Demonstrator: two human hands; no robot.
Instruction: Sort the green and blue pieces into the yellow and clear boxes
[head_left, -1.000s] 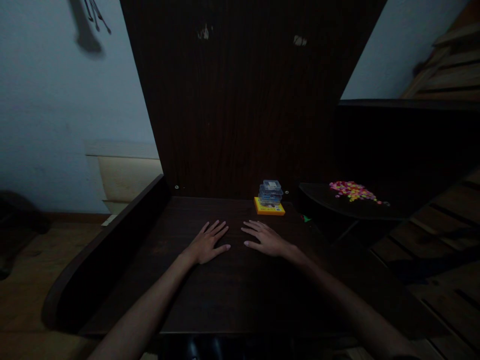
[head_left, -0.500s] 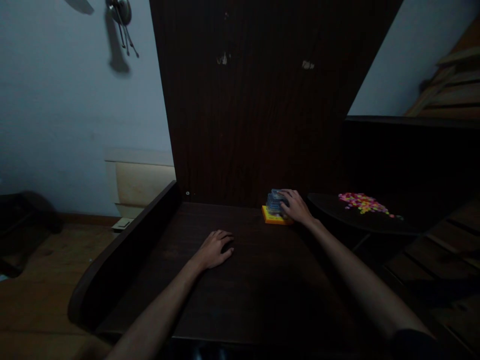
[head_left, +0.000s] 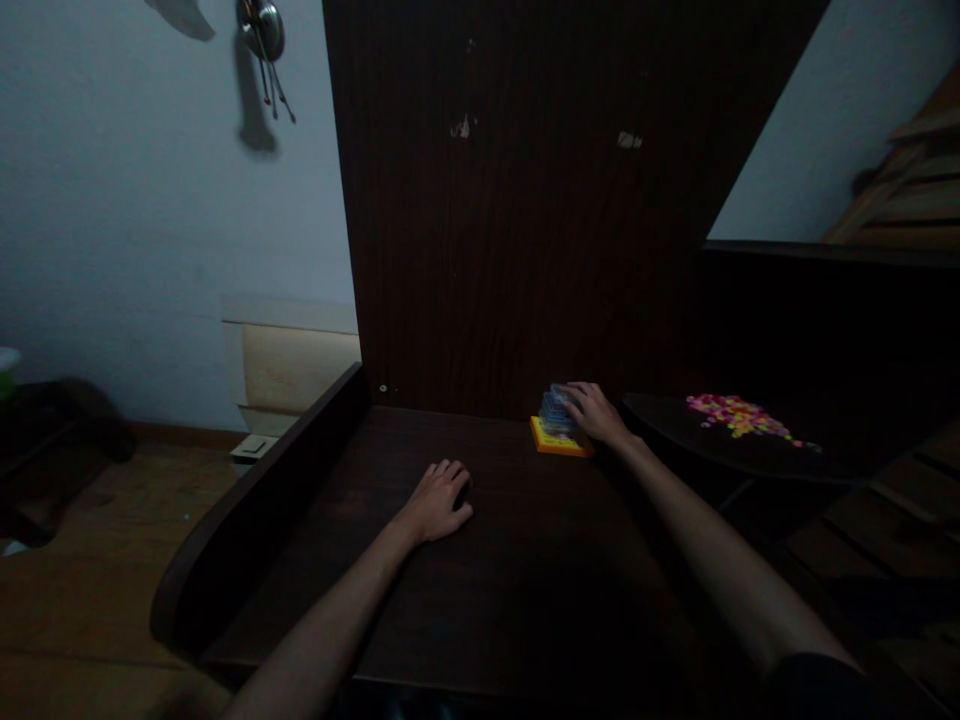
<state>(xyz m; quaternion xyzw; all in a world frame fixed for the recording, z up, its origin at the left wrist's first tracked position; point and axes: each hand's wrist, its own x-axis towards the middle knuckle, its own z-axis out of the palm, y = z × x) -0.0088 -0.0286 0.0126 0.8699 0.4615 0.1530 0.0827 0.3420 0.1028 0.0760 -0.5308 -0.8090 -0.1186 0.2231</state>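
Note:
A small stack of clear plastic boxes [head_left: 555, 410] sits on a flat orange-yellow box [head_left: 553, 444] at the back of the dark wooden desk [head_left: 495, 580]. My right hand [head_left: 596, 412] is stretched out to that stack, with the fingers closed over its top and right side. My left hand [head_left: 441, 497] lies palm down on the desk nearer to me, fingers loosely curled, holding nothing.
A tall dark wood panel [head_left: 525, 200] rises behind the desk. A raised dark rail [head_left: 255, 520] borders the desk's left side. A lower curved shelf [head_left: 712, 445] on the right carries a pile of small pink and yellow bits [head_left: 735, 415]. Metal utensils [head_left: 268, 45] hang on the pale wall.
My right hand left its flat rest on the desk, reached to the back and closed on the stack of boxes. My left hand's fingers curled slightly. The view shifted left.

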